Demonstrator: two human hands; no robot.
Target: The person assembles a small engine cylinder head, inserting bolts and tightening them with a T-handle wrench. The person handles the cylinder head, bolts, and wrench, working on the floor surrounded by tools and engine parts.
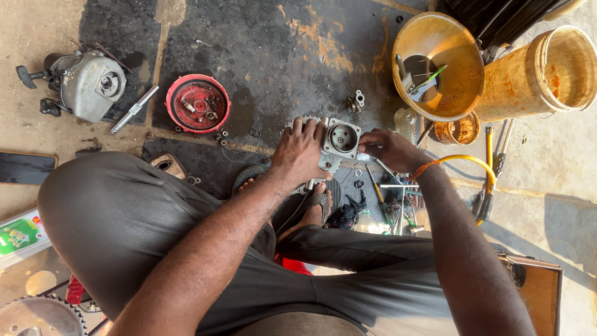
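Far left on the oily floor lie a grey engine housing (93,84) and a red round cover (198,103). At centre, your left hand (301,149) clamps the square metal cylinder block (342,140), fingers curled over its edge. Your right hand (388,148) pinches something small against its right side. You seem mid-fitting; next needs a steady block and precise fingertips.

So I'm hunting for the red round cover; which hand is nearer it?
Left. The left hand grips the grey metal housing, right of the red cover; the right hand sits farther right.
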